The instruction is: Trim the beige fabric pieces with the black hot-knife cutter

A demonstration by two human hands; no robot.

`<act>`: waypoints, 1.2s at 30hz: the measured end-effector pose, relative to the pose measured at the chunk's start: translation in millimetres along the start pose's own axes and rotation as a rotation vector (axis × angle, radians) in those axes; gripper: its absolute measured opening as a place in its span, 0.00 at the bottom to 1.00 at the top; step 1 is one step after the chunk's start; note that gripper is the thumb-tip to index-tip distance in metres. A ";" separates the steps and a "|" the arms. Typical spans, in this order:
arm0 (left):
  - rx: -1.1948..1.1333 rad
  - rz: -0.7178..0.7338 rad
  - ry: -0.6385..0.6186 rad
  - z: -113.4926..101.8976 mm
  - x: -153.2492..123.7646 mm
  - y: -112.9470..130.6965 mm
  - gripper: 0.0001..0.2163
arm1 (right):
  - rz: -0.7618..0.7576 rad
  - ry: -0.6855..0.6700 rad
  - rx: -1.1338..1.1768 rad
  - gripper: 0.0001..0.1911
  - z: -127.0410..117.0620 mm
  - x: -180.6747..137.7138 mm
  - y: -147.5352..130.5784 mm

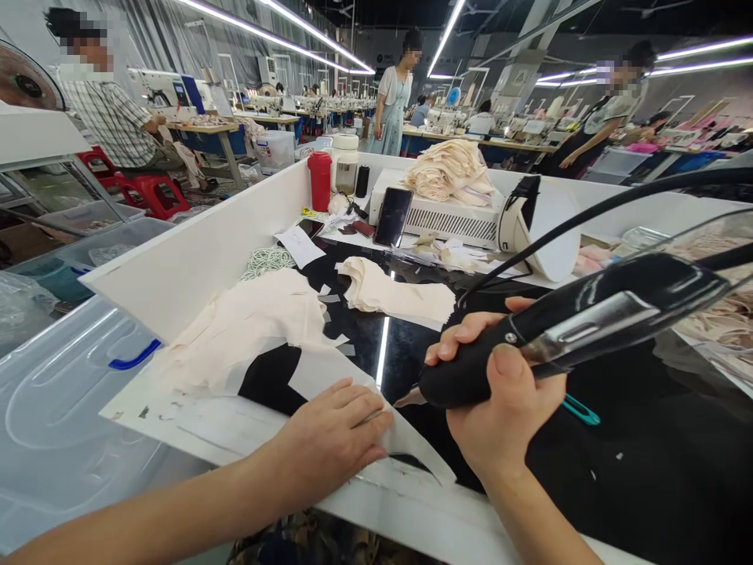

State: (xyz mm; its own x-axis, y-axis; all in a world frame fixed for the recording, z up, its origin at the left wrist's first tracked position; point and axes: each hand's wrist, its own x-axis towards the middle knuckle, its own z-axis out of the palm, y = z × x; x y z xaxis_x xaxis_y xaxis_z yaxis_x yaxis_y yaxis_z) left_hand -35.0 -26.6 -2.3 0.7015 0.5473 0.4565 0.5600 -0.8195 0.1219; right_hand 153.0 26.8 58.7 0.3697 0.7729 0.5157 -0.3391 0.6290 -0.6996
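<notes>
My left hand (338, 428) lies flat, fingers together and stretched out, on a thin white sheet (329, 375) at the table's front edge. In my right hand (509, 392) is a black corded handheld tool (471, 369) with a silver metal lever along its side. A pointed tip shows beneath its front end, close to the white sheet; the rest of that tip is hidden. Left of my hands is a spread of cream fabric pieces (252, 314). Further back lies a small stack of cream cut pieces (400, 294) on the glossy black tabletop (647, 471).
A phone (393, 216) leans on a white vented box (452, 224) topped by a fabric pile (450, 171). Nearby stand a red cup (319, 180) and a jar (344, 161). A black cable (588, 224) arches over the right side. Low white walls (200, 259) border the table.
</notes>
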 end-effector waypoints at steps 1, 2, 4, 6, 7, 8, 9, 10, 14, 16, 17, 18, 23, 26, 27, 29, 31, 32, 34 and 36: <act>0.001 -0.001 0.000 0.0 0.5 0.1 0.12 | -0.003 -0.002 0.001 0.24 0.3 0.1 0.7; -0.001 -0.002 0.003 0.0 1.0 0.2 0.12 | -0.001 -0.004 0.001 0.24 0.4 0.1 1.2; -0.005 -0.002 0.014 0.1 1.8 0.3 0.12 | 0.011 -0.014 -0.002 0.24 0.1 -0.3 1.9; -0.009 -0.004 0.010 0.6 2.1 0.3 0.11 | 0.021 -0.022 -0.001 0.24 -0.7 -1.0 1.9; -0.011 -0.007 0.005 0.9 2.1 0.3 0.11 | 0.022 -0.025 -0.001 0.23 -1.0 -1.4 1.8; -0.011 -0.009 -0.002 1.4 2.0 0.3 0.11 | 0.023 -0.026 -0.005 0.23 -1.3 -1.9 1.7; -0.011 -0.011 -0.007 2.0 1.8 0.3 0.11 | 0.022 -0.025 -0.011 0.23 -1.5 -2.3 1.8; -0.012 -0.012 -0.006 2.7 1.5 0.4 0.11 | 0.023 -0.024 -0.019 0.22 -1.6 -2.8 2.1; -0.027 -0.011 0.017 5.0 -0.5 -1.2 0.12 | 0.036 -0.025 -0.039 0.21 -1.0 -4.6 4.6; -0.044 -0.013 0.006 5.1 -1.9 -5.2 0.10 | 0.042 -0.033 -0.032 0.21 -0.5 -4.8 5.6; -0.059 -0.008 0.004 4.9 -2.7 -8.5 0.09 | 0.041 -0.037 -0.028 0.21 -0.4 -4.6 5.7; -0.073 0.010 0.008 4.6 -3.3 -12.9 0.09 | 0.040 -0.042 -0.026 0.20 -0.4 -4.1 5.5; -0.079 0.132 0.043 -0.9 0.2 -41.0 0.21 | 0.037 -0.054 -0.029 0.20 -3.6 0.1 1.4; -0.111 0.227 -0.008 -7.5 6.2 -52.7 0.22 | 0.051 -0.049 -0.046 0.20 -9.4 2.1 -0.5; -0.123 0.238 -0.023 -9.8 7.6 -55.0 0.22 | 0.057 -0.050 -0.053 0.20 -11.9 2.6 -1.0; -0.131 0.226 -0.040 -13.1 8.7 -57.7 0.22 | 0.061 -0.049 -0.061 0.20 -17.6 3.8 -2.1; -0.101 0.170 -0.054 -13.5 7.7 -57.8 0.21 | 0.058 -0.034 -0.070 0.21 -23.2 5.2 -3.8; -0.070 0.130 -0.068 -12.2 6.9 -56.7 0.21 | 0.057 -0.019 -0.076 0.22 -25.8 6.1 -4.9; 0.034 0.035 -0.116 -7.3 6.8 -51.6 0.18 | 0.062 0.010 -0.084 0.24 -30.1 8.6 -7.3; 0.164 -0.060 -0.191 -1.7 10.8 -42.4 0.13 | 0.063 0.034 -0.092 0.25 -32.9 11.4 -9.7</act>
State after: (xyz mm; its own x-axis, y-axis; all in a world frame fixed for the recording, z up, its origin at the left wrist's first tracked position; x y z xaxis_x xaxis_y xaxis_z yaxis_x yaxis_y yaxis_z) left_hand -51.9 13.8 -1.1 0.7267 0.6291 0.2761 0.6563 -0.7545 -0.0084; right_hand 189.0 26.7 55.1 0.3798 0.8063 0.4534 -0.2822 0.5678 -0.7733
